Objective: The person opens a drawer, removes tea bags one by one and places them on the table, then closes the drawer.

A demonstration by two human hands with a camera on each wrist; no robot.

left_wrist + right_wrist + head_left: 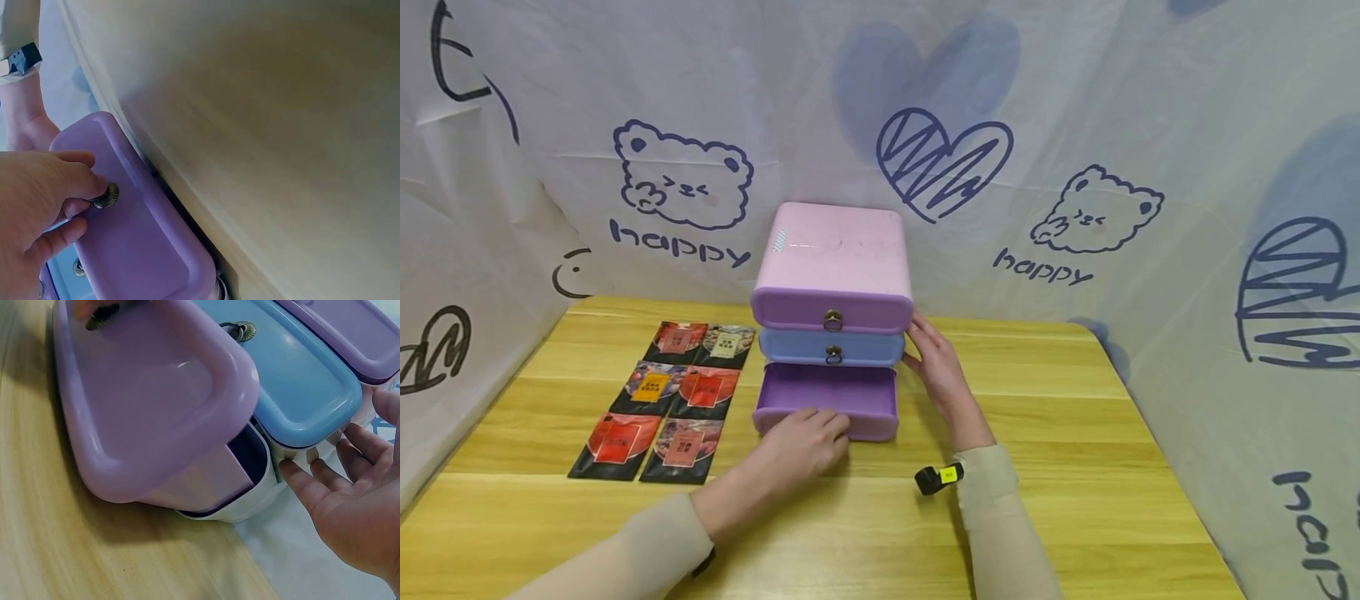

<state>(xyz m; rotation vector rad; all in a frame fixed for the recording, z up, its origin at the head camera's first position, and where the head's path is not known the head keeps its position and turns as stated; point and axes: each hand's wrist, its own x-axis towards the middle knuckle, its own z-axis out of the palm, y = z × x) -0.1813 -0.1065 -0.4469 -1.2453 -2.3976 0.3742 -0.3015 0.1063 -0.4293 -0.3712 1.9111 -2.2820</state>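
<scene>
A small three-drawer cabinet with a pink top stands on the table. Its purple bottom drawer is pulled out, and the part of its inside that shows holds nothing. My left hand pinches the metal ring pull on that drawer's front between thumb and fingers. With fairly straight fingers, my right hand touches the cabinet's right side beside the blue middle drawer. The middle drawer and the purple top drawer are pushed in.
Several flat packets lie in two columns left of the cabinet, among them a yellow-labelled packet and a red packet. Behind the wooden table hangs a white cloth printed with bears and hearts.
</scene>
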